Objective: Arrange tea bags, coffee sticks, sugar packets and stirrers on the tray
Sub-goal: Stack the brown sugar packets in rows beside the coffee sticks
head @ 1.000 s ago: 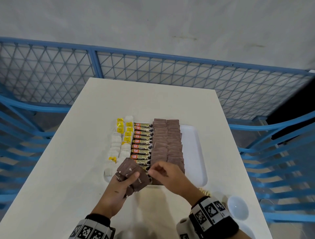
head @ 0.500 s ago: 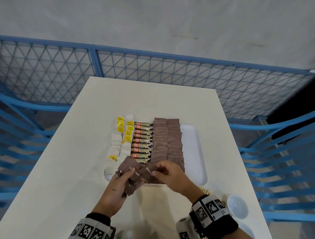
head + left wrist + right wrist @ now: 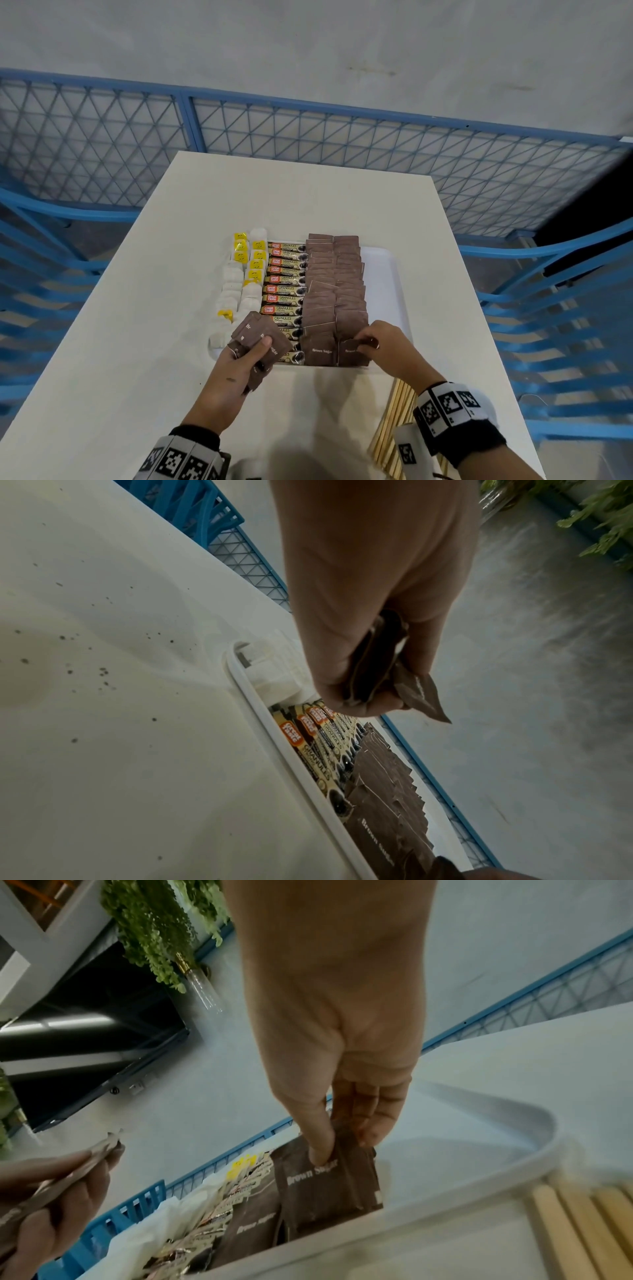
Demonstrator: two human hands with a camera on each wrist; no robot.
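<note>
Head view alone takes in the whole white tray [image 3: 387, 284] on the counter [image 3: 137, 325]: tea bags [image 3: 236, 284] at its left, coffee sticks [image 3: 282, 284] in the middle, brown sugar packets [image 3: 334, 284] in two columns, and wooden stirrers [image 3: 394, 425] lying off the tray by the right wrist. Right wrist view shows the right hand [image 3: 346, 1096] pinching one sugar packet [image 3: 329, 1180] with thumb and fingertips at the tray's near edge. Left wrist view shows the left hand [image 3: 373, 631] curled round a bunch of sugar packets [image 3: 373, 661] above the coffee sticks.
</note>
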